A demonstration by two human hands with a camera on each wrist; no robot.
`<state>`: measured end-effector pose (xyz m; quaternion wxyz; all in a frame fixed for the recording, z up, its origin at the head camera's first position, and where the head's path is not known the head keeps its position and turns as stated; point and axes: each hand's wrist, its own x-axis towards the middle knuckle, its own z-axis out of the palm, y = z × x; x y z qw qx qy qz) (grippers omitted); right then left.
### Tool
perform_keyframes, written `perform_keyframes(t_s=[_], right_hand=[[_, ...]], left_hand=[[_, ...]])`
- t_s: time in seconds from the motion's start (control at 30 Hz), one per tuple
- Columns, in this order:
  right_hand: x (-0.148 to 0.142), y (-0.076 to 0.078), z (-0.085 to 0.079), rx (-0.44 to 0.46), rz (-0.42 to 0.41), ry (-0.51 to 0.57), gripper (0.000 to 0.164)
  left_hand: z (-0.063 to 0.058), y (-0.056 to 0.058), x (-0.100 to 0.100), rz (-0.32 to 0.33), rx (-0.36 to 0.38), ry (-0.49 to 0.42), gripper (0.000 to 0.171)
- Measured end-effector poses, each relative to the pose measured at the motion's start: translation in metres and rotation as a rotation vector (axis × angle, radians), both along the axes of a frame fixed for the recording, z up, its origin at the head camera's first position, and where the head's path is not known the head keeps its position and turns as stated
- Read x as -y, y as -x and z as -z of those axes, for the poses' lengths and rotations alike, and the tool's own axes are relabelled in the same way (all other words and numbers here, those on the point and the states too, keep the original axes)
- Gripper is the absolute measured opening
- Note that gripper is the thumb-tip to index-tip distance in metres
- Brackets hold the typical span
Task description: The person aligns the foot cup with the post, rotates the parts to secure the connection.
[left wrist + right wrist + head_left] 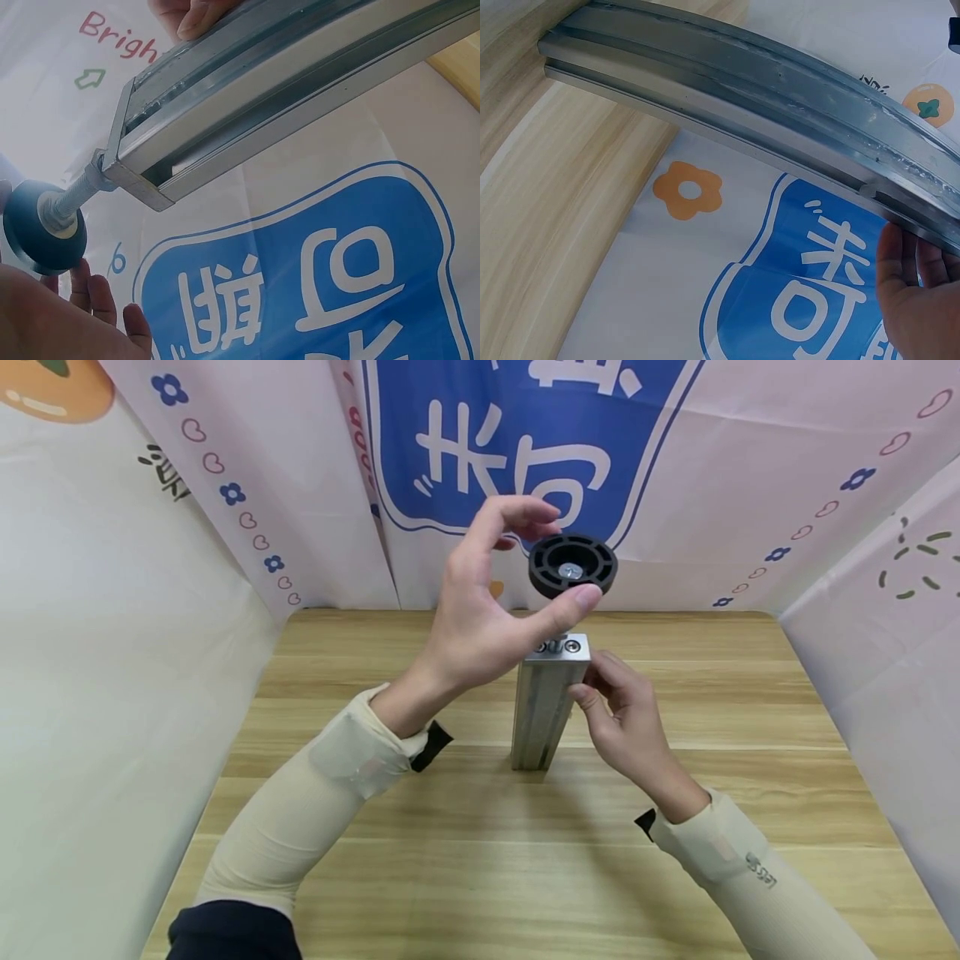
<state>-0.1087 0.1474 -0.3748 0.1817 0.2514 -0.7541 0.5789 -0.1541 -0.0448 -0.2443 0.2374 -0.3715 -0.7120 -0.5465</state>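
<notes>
An aluminum profile stands upright on the wooden table, capped by a metal end plate with screws in it. A threaded stud with a hex nut rises from that plate and carries a round black leveling foot. My left hand is curved about the foot, its thumb at the near rim and its fingers at the far left side. Lower down, my right hand grips the profile near its upper end, thumb in front and fingers behind.
The wooden table runs under both arms. A printed white cloth with a blue sign pattern forms the back wall, and further white cloth walls enclose the table on both sides.
</notes>
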Motion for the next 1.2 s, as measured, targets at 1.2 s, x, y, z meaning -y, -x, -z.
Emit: perform_keyframes(t_s=[1.2], right_hand=[[0.0002, 0.0004, 0.0002, -0.009, 0.0, 0.006, 0.028]], left_hand=[[-0.001, 0.0006, -0.0007, -0.003, 0.007, -0.011, 0.067]])
